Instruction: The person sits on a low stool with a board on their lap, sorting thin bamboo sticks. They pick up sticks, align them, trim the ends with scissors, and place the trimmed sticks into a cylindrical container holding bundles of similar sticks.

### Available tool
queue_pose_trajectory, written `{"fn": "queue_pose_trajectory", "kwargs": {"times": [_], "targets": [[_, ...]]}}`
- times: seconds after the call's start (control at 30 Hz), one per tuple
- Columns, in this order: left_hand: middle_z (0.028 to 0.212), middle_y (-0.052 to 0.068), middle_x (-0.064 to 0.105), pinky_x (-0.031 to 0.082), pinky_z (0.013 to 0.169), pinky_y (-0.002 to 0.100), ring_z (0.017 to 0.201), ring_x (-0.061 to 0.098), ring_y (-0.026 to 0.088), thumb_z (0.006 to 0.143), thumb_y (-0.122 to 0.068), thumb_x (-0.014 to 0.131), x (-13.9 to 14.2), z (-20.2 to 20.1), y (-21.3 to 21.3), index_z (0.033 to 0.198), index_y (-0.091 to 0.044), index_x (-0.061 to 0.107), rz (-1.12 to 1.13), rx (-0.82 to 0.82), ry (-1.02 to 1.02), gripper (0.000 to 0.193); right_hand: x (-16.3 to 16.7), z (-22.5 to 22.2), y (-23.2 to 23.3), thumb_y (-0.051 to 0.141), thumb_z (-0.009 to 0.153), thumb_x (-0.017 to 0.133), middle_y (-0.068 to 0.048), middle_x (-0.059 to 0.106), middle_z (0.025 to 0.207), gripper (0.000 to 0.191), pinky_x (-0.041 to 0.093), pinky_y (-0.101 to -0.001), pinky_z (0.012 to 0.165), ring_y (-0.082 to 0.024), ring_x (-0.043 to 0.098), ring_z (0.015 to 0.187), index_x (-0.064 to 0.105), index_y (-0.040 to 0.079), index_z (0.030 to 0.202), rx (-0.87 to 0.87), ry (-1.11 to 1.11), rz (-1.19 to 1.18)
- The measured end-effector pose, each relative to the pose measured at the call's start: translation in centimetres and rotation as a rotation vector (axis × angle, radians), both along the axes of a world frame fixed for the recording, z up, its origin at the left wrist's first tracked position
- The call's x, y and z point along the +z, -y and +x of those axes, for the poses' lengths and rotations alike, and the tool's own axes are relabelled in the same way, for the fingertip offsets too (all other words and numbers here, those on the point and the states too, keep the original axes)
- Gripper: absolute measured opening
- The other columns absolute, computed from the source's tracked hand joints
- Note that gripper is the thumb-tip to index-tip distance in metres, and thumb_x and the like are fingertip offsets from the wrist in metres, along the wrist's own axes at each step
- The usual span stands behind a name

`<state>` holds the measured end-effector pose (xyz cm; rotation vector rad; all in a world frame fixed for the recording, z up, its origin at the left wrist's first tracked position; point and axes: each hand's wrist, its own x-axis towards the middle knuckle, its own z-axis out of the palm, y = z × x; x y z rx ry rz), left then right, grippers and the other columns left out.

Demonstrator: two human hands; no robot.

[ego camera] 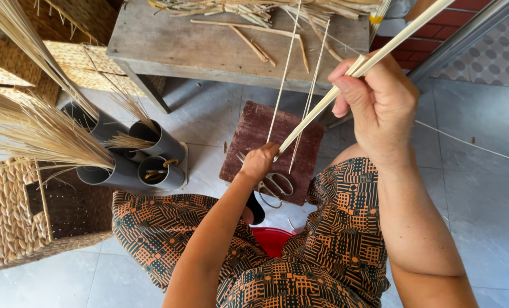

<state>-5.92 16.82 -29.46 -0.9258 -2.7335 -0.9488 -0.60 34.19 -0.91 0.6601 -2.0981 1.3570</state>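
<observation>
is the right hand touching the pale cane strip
Touching. The head view shows the right hand pinching the pale cane strip between thumb and fingers.

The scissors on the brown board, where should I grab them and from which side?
Probably by the ring handles of the scissors. They lie flat on the brown board, with the loops toward the person's lap, so come from above on the near side. The blades run up under the left hand, which hides them, so that end is blocked. The right hand is shut on a pale cane strip.
</observation>
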Motion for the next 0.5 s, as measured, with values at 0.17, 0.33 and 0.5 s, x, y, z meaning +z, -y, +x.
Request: {"fn": "queue_pose_trajectory", "kwargs": {"times": [0.17,0.33,0.5], "targets": [[0.109,0.017,0.065,0.055,0.077,0.048,0.09,0.067,0.04,0.096,-0.009,0.055,1.1,1.5,-0.5,0.125,-0.002,0.056,0.238,-0.004,0.084,0.029,0.2,0.5,-0.9,-0.001,0.116,0.064,-0.008,0.064,0.097,0.009,0.05,-0.0215,0.06,-0.01,0.063,0.067,0.066,-0.006,0.11,-0.059,-0.029,-0.023],[0.099,0.019,0.066,0.049,0.074,0.055,0.092,0.063,0.045,0.107,-0.025,0.055,4.2,3.2,-0.4,0.105,-0.003,0.056,0.299,-0.016,0.19,0.022,1.3,3.7,-4.5,0.012,0.122,0.062,-0.011,0.065,0.094,0.019,0.051,-0.0247,0.062,-0.015,0.062,0.067,0.062,-0.005,0.113,-0.082,-0.019,-0.183],[0.089,0.018,0.063,0.049,0.07,0.052,0.083,0.064,0.042,0.105,-0.029,0.056,8.0,7.4,6.1,0.1,-0.006,0.056,0.212,-0.096,0.192,0.024,1.2,6.7,-7.3,0.017,0.126,0.062,-0.014,0.06,0.092,0.025,0.051,-0.0317,0.056,-0.02,0.058,0.063,0.058,-0.004,0.112,0.007,-0.029,-0.496]]}}
